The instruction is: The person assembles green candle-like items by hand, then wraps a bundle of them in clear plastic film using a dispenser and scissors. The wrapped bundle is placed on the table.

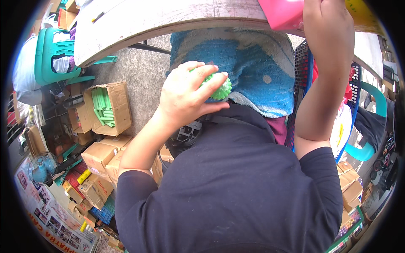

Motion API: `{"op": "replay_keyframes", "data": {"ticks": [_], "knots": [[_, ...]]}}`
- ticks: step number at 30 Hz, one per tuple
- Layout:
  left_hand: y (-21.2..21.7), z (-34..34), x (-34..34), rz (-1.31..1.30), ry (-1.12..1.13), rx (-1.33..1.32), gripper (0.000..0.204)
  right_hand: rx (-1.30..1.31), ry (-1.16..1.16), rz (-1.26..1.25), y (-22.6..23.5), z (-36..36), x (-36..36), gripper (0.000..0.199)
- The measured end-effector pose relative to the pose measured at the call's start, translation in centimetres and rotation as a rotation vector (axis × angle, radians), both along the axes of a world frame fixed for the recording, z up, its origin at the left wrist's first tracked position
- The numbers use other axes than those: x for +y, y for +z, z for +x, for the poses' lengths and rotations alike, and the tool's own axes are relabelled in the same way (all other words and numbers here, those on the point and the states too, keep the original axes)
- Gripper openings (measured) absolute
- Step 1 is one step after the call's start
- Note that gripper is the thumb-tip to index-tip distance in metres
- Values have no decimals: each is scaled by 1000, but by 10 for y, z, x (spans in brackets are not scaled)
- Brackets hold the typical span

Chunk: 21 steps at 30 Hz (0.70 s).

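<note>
My left hand [183, 95] is closed over a light green, round, bumpy-edged piece [221, 89] with a pale top. Its fingers cover part of the piece, so I cannot tell its exact kind. The hand is above my lap, where a blue and white towel [249, 63] lies spread. Up at the table, my right hand [327, 14] reaches beside a bright pink, smooth item [284, 14]. Its fingertips run past the upper edge of the picture, so what it grips, if anything, is hidden. A yellow plastic-looking item [363, 14] lies just right of that hand.
A worn white table [177, 14] curves across the top, with a small dark pen-like thing [98, 17] on it. At left are a green plastic stool [48, 57], an opened carton [120, 105] of green sticks and several boxes. A blue crate [354, 84] stands by my right arm.
</note>
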<state>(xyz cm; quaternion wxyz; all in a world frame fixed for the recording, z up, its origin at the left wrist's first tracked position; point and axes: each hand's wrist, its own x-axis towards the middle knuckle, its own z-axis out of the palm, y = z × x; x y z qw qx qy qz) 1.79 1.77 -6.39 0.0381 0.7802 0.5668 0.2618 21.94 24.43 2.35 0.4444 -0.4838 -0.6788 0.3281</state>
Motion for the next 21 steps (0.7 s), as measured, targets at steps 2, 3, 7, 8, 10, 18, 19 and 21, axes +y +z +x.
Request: {"op": "replay_keyframes", "data": {"ticks": [2, 3, 7, 8, 10, 18, 19, 21], "knots": [[-5, 0, 5, 39, -14, 9, 61, 1, -26, 6, 10, -6, -5, 29], [-3, 1, 8, 35, -24, 12, 61, -204, -97, 216, 5, -22, -28, 29], [-3, 0, 11, 36, -31, 4, 60, -230, -121, 422, 4, -46, -48, 31], [-2, 0, 12, 36, -29, 0, 59, -182, -92, 452, 7, -43, -48, 31], [0, 2, 13, 33, -25, -7, 59, -81, -15, 517, 12, -32, -49, 33], [2, -2, 10, 38, -31, -37, 60, 376, 124, -113, -22, 22, -57, 41], [1, -3, 8, 33, -28, -40, 60, 408, 123, -142, -31, 23, -61, 43], [1, -3, 8, 28, -31, -41, 61, 492, 135, -195, -41, 21, -62, 43]]}}
